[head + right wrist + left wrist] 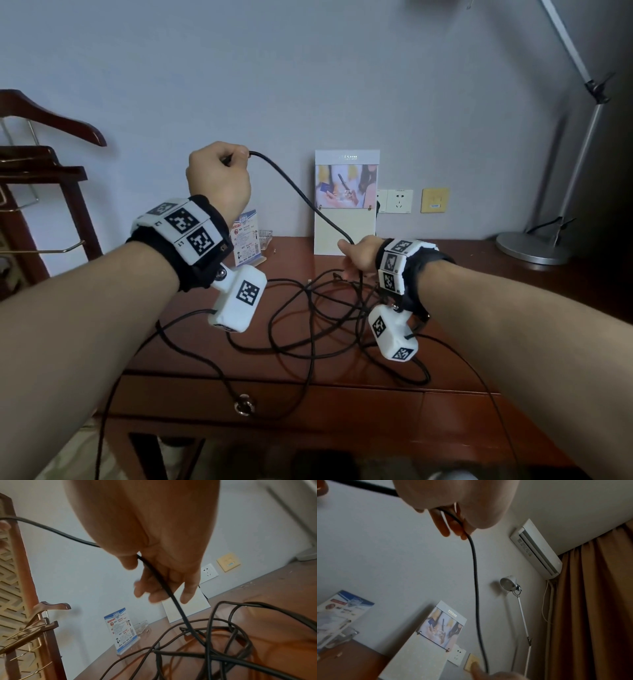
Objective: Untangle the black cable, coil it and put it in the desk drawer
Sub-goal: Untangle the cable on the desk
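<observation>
Raised left hand and right hand, both clamped on the thin black cable, should be drawn apart slowly so tangled loops on the brown wooden surface are freed.

Black cable tangled on desk, one strand raised; desk drawer closed

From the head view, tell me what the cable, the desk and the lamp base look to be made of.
Cable: black, matte, flexible jacket, probably rubber or plastic; it bends in loose loops.
Desk: reddish-brown wood or veneer with a glossy finish; the cable loops reflect in its top.
Lamp base: a flat grey disc with a dull sheen, likely brushed or painted metal, though the pictures cannot confirm it.
</observation>
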